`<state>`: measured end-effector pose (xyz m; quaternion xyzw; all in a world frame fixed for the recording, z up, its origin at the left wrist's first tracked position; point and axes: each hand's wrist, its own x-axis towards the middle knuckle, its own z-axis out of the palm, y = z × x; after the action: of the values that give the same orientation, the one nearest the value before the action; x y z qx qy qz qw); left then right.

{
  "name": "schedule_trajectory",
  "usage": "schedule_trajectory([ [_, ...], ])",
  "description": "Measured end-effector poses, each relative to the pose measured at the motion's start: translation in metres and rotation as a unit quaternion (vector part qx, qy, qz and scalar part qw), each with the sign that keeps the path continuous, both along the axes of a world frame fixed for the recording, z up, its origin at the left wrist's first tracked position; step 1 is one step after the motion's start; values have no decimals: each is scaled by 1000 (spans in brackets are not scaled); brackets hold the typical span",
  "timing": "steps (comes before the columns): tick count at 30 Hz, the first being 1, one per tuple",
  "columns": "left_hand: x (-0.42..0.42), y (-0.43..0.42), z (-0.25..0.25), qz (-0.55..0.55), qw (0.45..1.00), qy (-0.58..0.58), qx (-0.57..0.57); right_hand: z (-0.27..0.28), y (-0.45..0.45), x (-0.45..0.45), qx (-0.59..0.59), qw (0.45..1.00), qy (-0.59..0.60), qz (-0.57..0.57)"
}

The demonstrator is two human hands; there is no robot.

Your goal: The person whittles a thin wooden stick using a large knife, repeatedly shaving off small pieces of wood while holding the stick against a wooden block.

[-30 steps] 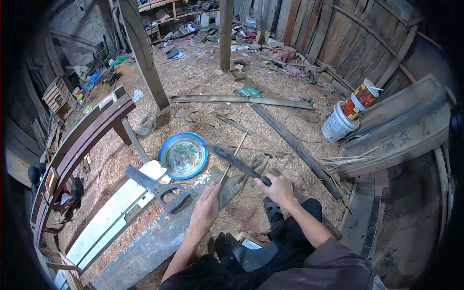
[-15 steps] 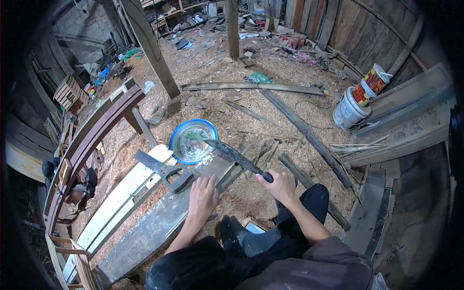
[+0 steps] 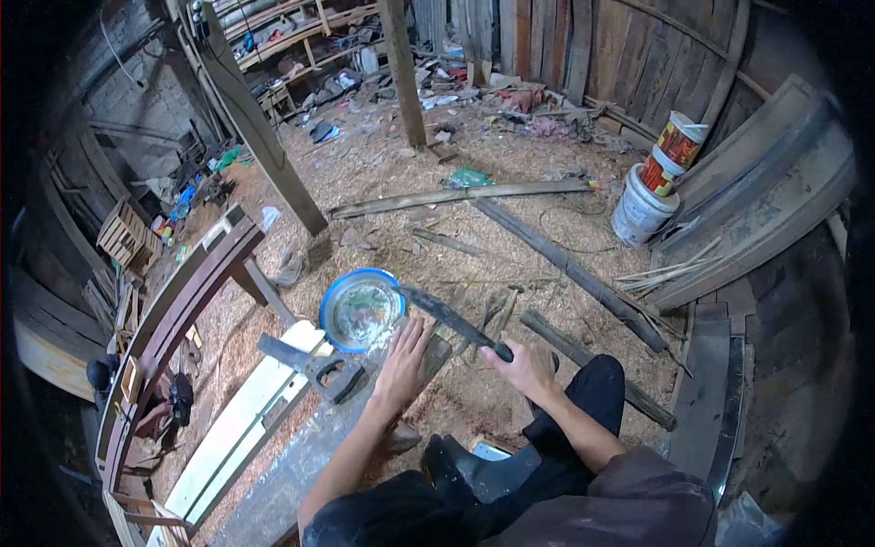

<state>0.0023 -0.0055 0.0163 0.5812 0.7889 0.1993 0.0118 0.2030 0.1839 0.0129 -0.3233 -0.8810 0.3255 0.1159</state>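
1. The knife (image 3: 444, 316) is clamped in the right hand (image 3: 526, 369), its handle wrapped by the fingers; the blade is pointed forward and leftward from that hand, its tip near the basin (image 3: 363, 272).
2. The left hand (image 3: 403, 365) is stretched over the board's (image 3: 310, 456) far end, left of the knife; whether anything is gripped cannot be told.
3. The saw (image 3: 310, 365) is laid at the board's left edge.

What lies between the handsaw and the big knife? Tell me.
In the head view, the left hand lies between the handsaw and the big knife, with the grey board beneath it.
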Motion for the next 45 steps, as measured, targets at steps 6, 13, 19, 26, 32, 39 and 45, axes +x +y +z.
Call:
schedule_trajectory([
  [6, 1, -8, -7, 5, 998, -63, 11, 6, -9, -18, 76, 995, -43, 54],
  [13, 2, -16, -12, 42, 998, -36, 23, 19, -10, -40, 67, 992, -77, 72],
  [19, 8, -12, -11, 65, 997, -37, 24, 32, 19, -64, 113, 988, -106, 21],
  [26, 9, -14, -3, 57, 997, -30, -30, 38, 9, -67, 161, 972, -123, 117],
  [32, 9, -15, -3, 53, 993, 36, -96, 27, 26, -89, 114, 984, -127, 56],
  [39, 11, -15, -7, 55, 996, 20, -65, 35, 39, -93, 120, 981, -134, 76],
  [45, 11, -13, -8, 57, 997, 14, -45, 20, 22, -78, 144, 982, -96, 81],
])
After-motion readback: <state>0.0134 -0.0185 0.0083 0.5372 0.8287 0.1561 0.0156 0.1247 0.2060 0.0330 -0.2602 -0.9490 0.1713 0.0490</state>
